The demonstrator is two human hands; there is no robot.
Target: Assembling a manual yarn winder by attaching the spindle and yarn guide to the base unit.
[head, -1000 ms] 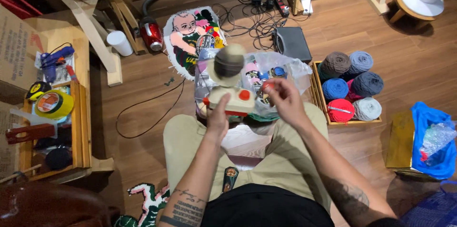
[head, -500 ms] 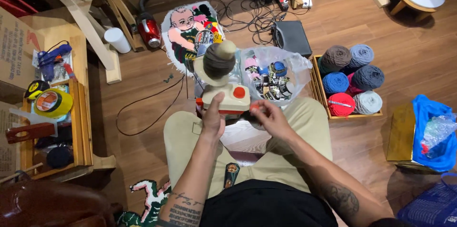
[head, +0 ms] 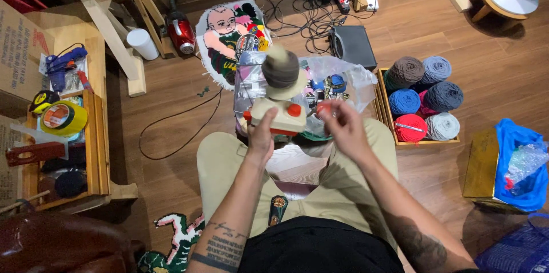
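Left hand (head: 262,135) grasps cream yarn winder (head: 274,114) at its base; right hand (head: 341,127) pinches its red knob (head: 323,110). Brown cardboard box (head: 17,50) far left; blue bag (head: 517,164) right.

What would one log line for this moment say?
left hand: grips cream yarn winder | right hand: beside winder, pinching something small | winder: holds brownish yarn ball

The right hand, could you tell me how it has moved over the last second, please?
The right hand drew back from above the yarn winder toward the person's lap, beside the winder's right. The left hand kept its grip on the winder's base. The yarn crate stayed put.
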